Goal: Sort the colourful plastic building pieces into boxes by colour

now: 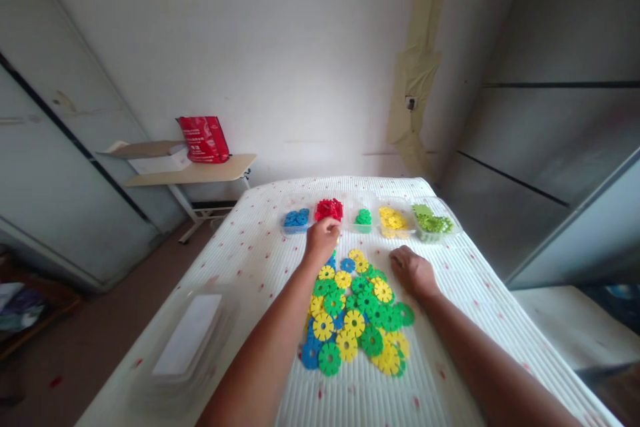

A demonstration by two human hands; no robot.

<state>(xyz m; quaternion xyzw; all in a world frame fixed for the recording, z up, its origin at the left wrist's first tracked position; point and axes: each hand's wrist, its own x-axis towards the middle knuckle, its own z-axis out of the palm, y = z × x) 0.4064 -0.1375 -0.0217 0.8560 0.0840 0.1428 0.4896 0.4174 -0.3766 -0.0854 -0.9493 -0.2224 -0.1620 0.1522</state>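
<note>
A pile of flat plastic snowflake discs (357, 313) in yellow, green and blue lies on the white bed cover (450, 280). Behind it stands a row of clear trays: blue discs (297, 219), red discs (329, 209), dark green discs (363, 217), yellow discs (393, 220) and light green discs (434, 221). My left hand (323, 238) reaches forward just below the red tray, fingers curled closed; what they hold is hidden. My right hand (411, 270) rests knuckles-up on the cover at the pile's right edge, fingers curled under.
A stack of clear plastic lids or trays (187, 340) sits at the bed's near left corner. A small side table (193, 173) with a red bag (204, 139) stands by the wall at left. Grey cabinet fronts flank both sides.
</note>
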